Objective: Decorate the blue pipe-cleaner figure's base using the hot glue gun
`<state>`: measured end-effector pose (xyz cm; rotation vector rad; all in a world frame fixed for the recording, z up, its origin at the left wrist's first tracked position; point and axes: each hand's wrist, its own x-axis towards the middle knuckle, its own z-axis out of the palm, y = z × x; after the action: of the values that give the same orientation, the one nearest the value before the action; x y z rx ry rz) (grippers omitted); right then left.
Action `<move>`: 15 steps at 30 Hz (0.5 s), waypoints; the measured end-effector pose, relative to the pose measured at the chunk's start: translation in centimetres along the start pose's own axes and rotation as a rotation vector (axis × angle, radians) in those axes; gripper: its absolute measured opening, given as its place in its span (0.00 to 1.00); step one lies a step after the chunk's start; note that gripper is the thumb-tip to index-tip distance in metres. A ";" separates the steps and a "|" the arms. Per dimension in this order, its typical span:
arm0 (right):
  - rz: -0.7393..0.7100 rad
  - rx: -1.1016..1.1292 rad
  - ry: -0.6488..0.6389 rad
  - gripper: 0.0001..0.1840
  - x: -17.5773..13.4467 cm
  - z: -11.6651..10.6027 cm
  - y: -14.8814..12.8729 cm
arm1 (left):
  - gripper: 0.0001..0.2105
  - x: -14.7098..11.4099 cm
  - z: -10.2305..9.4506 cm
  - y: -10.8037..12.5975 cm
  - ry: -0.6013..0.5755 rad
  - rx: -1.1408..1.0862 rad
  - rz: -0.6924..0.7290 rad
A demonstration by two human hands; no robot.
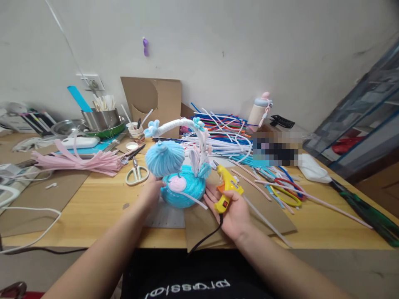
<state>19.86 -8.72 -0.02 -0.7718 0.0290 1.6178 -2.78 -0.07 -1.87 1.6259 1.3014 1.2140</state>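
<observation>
A fuzzy pipe-cleaner craft stands before me: a turquoise round base point(187, 198) with a pale pink disc point(177, 183) on top, a light-blue domed cap point(165, 158) above it and a white arch point(174, 123) bearing small blue flowers. One pink strip point(195, 200) sticks out from the disc toward the right. My left hand point(153, 192) grips the craft's left side, its fingertips partly hidden behind it. In my right hand point(238, 214) lies a yellow hot glue gun point(229, 187), nozzle pointing up and left. The outstretched fingers of that hand touch the base's right side.
Scissors point(137, 173) and a bundle of pink pipe cleaners point(81, 160) lie on the left. Heaps of coloured pipe cleaners point(215, 143) cover the back and right. Cardboard point(268, 218) lies under my right hand, where the gun's black cord point(205, 237) trails. A bottle point(258, 112) stands behind.
</observation>
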 end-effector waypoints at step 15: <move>0.231 -0.971 -0.216 0.19 -3.6 -5.9 -8.4 | 0.19 -2.6 0.6 0.9 -0.323 0.614 0.339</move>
<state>30.02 -12.58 0.53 -1.3444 -0.9073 1.9119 -2.04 -2.78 -1.81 2.4445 1.2899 0.7057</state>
